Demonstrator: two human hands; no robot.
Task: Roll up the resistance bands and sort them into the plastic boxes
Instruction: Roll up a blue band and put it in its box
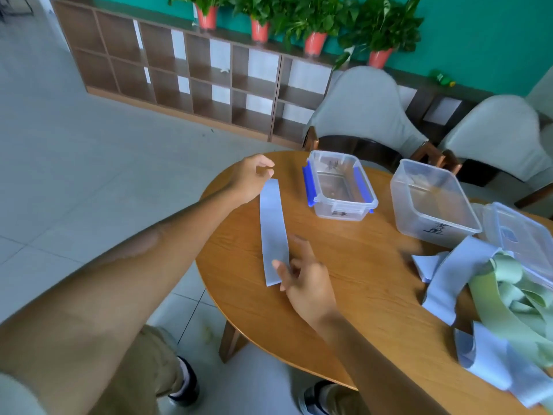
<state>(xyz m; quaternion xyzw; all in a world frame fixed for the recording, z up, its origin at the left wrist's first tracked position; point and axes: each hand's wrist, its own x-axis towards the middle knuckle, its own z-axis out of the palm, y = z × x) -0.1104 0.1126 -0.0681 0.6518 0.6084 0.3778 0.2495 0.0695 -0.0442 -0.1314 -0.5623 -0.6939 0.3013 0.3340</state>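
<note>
A pale blue resistance band [273,229] lies flat and stretched out on the round wooden table [344,265]. My right hand [305,280] pinches the band's near end, thumb on top. My left hand [250,179] is at the band's far end with fingers loosely curled just above it, holding nothing. Beyond the band stands a clear plastic box with blue clips [309,182]. To its right is a larger clear box [399,190]. A tangled pile of blue bands [449,277] and green bands [508,307] lies at the table's right.
A third clear box with its lid [520,235] sits at the far right, behind the pile. Two grey chairs [359,106] stand behind the table. A brown cubby shelf [179,70] with potted plants on top lines the wall.
</note>
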